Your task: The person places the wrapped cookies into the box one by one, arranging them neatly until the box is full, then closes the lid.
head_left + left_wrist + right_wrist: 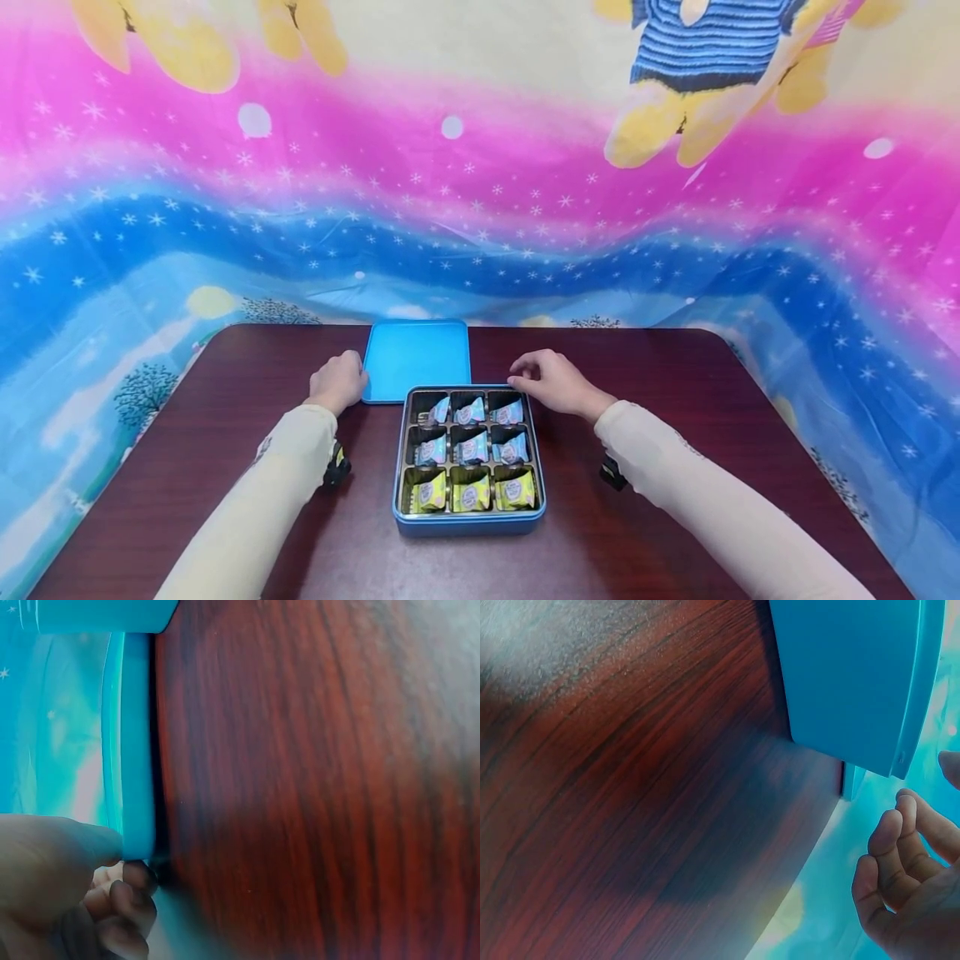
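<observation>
A blue square tin [471,525] stands near the middle of the table, its gold divided tray filled with wrapped candies. Three yellow-green candies [470,493] fill the near row; blue candies [471,448] occupy the rows behind. Beyond the tin to the left lies its blue lid [417,360], inner side up. My left hand [339,383] pinches the lid's left edge, thumb on the rim and fingers [129,904] curled below the corner. At the tin's far right corner, my right hand [558,385] hovers with loosely bent fingers [889,859], holding nothing.
The dark reddish wooden table [262,467] has rounded far corners. Behind it hangs a printed cloth [480,208] in pink, blue and cream, close to the table's far edge. Dark straps [339,465] sit on both wrists over light sleeves.
</observation>
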Demonstrator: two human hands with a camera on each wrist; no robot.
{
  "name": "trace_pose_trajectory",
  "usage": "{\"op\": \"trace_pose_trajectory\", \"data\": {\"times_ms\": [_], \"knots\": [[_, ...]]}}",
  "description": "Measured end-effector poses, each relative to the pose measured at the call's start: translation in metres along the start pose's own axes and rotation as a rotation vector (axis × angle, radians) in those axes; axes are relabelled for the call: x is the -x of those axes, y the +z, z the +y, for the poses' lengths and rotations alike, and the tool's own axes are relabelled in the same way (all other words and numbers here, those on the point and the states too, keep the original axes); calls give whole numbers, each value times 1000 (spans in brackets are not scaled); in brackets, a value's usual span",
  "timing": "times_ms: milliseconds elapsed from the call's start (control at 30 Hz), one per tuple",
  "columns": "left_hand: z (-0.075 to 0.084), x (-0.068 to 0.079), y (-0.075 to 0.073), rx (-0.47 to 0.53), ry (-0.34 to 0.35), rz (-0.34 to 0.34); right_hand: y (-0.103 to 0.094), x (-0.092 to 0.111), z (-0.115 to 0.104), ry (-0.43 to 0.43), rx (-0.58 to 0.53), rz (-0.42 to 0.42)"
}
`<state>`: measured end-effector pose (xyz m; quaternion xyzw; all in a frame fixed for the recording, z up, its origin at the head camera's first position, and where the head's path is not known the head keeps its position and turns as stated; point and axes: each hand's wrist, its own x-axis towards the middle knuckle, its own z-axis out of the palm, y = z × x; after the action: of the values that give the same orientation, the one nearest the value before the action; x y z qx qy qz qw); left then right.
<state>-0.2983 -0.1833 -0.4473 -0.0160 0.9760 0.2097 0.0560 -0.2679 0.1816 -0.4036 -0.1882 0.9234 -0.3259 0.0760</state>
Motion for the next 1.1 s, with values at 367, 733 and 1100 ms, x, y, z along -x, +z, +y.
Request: {"op": "trace_pose_trajectory", "data": {"times_ms": [367,733,1100], "knots": [[-5,2,2,63,47,65,2,-2,-1,-2,-17,-13],[0,1,-3,137,77,82,6,-4,2,-11,-40,-18],[2,3,-8,169,76,25,1,-3,2,-6,-24,-7]]}}
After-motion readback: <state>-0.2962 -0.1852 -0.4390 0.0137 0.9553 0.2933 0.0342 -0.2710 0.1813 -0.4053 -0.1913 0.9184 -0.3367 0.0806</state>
